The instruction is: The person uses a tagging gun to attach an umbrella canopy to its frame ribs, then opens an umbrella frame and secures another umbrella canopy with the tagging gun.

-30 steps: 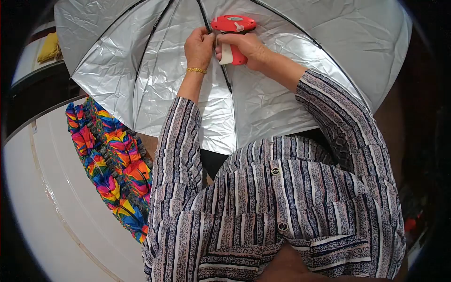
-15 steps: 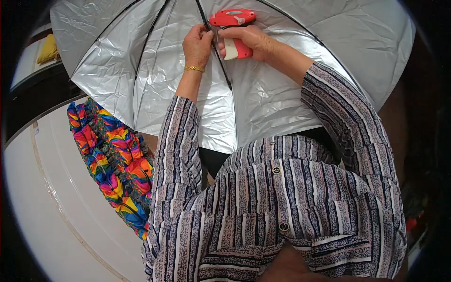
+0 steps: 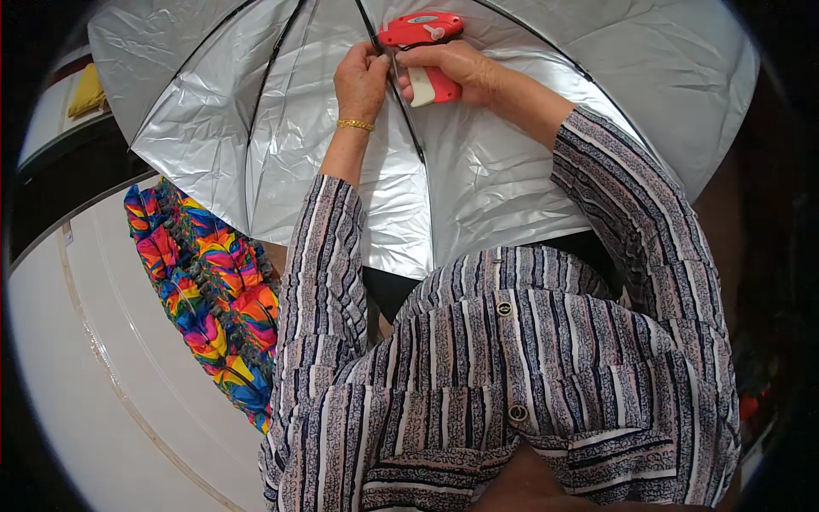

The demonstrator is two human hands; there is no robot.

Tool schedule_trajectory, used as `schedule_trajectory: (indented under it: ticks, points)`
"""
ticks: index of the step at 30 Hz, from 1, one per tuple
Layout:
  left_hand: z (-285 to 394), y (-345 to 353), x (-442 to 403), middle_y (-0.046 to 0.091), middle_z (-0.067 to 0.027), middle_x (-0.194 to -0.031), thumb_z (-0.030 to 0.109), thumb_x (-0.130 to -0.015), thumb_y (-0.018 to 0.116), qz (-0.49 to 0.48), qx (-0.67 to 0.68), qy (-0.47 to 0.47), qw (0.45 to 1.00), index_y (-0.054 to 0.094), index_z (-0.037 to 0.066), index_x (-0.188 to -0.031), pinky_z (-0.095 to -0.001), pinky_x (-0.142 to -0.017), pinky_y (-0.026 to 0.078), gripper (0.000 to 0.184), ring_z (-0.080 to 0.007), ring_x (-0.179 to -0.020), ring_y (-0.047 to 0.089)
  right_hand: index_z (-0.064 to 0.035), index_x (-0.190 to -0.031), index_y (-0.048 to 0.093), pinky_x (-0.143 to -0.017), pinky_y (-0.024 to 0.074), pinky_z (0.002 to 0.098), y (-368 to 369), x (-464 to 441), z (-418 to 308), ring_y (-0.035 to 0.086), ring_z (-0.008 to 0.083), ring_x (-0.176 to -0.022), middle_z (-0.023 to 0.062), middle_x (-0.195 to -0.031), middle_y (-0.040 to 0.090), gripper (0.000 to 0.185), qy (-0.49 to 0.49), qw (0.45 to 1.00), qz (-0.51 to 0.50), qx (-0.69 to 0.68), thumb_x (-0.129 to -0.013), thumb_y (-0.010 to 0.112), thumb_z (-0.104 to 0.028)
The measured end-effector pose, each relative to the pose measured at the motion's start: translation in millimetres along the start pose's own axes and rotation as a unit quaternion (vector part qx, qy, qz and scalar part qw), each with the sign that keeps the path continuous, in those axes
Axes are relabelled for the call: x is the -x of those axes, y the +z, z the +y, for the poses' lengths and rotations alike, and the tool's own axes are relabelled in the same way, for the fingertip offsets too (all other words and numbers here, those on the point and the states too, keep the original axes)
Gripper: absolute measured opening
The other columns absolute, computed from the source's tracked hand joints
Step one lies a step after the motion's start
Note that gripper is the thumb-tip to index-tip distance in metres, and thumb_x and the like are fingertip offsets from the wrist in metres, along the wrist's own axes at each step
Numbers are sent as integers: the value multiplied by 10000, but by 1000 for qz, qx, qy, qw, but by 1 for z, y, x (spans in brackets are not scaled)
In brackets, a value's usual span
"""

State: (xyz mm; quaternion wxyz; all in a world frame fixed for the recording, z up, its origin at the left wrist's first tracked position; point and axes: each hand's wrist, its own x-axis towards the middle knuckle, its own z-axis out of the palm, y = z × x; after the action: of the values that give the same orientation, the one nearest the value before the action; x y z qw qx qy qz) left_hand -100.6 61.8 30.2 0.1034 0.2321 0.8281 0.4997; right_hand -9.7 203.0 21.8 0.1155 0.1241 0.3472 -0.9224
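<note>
A silver umbrella canopy (image 3: 512,171) lies spread out with its inner side up, crossed by thin black ribs. At one umbrella rib (image 3: 405,115), near the top of the view, the fingers of my left hand (image 3: 360,84) are closed in a pinch on it. My right hand (image 3: 452,70) is wrapped round the handle of a red and white hand-held tool (image 3: 420,31). The tool's front end is right by the same rib, close to my left fingertips. Exactly where it meets the rib is hidden by my fingers.
Rainbow-coloured bundles of folded fabric (image 3: 230,273) stand in rows at the left. They rest by a pale surface (image 3: 102,358) with a strip of tape along it. A yellow cloth (image 3: 87,91) lies at the upper left, beyond a dark curved edge (image 3: 77,145).
Both hands and the tool stay at the same rib, with only a slight shift. The canopy has barely moved.
</note>
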Motion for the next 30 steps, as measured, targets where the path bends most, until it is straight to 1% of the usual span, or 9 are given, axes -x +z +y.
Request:
schedule_trajectory:
  ticks: [9, 12, 17, 20, 22, 25, 26, 29, 30]
  points:
    - [2, 2, 0, 603, -27, -634, 105, -775, 581, -14, -3, 1, 1000, 597, -7, -907, -237, -499, 443, 174, -88, -525, 539, -35, -904, 580, -556, 528, 302, 1, 2, -10, 622, 184, -597, 81, -727, 617, 164, 23, 1000, -11, 9, -805, 610, -162]
    - [2, 2, -1, 607, -29, -636, 100, -773, 578, -13, -19, 3, 1000, 596, -8, -906, -240, -510, 447, 172, -91, -530, 542, -47, -858, 588, -491, 488, 271, 0, -4, -15, 589, 153, -545, 58, -681, 594, 161, 1, 993, -2, 118, -795, 630, -189]
    - [-4, 2, -2, 624, -63, -654, 112, -761, 582, 9, -47, 7, 999, 601, 10, -898, -270, -548, 462, 172, -129, -557, 578, -59, -818, 588, -452, 453, 258, 8, 1, -13, 560, 132, -508, 44, -651, 577, 173, -1, 989, 41, 145, -784, 650, -217]
    - [-11, -4, -1, 630, -91, -667, 126, -749, 586, 27, -50, 0, 998, 602, 22, -892, -296, -572, 472, 178, -173, -576, 601, -62, -830, 595, -487, 480, 264, 11, -2, -7, 580, 134, -550, 45, -679, 591, 195, 11, 989, 59, 135, -777, 659, -239]
    - [-12, -3, 4, 627, -123, -684, 154, -726, 586, 47, -107, 19, 993, 605, 41, -889, -343, -598, 482, 199, -247, -618, 615, -54, -867, 590, -530, 496, 278, 9, 0, -6, 591, 150, -589, 54, -714, 598, 212, 12, 992, 34, 119, -793, 649, -244]
    - [-27, -3, 9, 626, -106, -704, 155, -738, 608, 92, -158, 53, 982, 617, 12, -914, -283, -569, 472, 227, -183, -594, 599, -29, -1011, 545, -664, 525, 338, -4, 15, 5, 618, 211, -713, 86, -830, 611, 296, 42, 999, -27, -14, -850, 595, -273]
    - [-30, 0, 10, 626, -106, -704, 155, -738, 608, 113, -158, 43, 980, 617, 12, -914, -283, -569, 472, 227, -183, -594, 599, -26, -1042, 522, -679, 524, 352, -12, 29, 9, 621, 225, -731, 95, -844, 609, 312, 70, 997, -7, -15, -866, 570, -280]
    - [-43, -29, 15, 638, -142, -817, 239, -731, 610, 135, -224, 46, 964, 625, 38, -906, -362, -682, 484, 268, -288, -754, 618, -24, -1084, 486, -677, 528, 366, -19, 88, 22, 626, 238, -744, 119, -835, 605, 343, 185, 982, 47, 13, -886, 534, -300]
    - [-49, -47, 19, 622, -137, -881, 247, -729, 604, 177, -270, 73, 944, 615, 56, -925, -408, -716, 462, 274, -292, -827, 591, -25, -1078, 484, -657, 528, 368, -14, 113, 24, 621, 237, -716, 125, -810, 601, 347, 201, 971, 70, 111, -886, 530, -310]
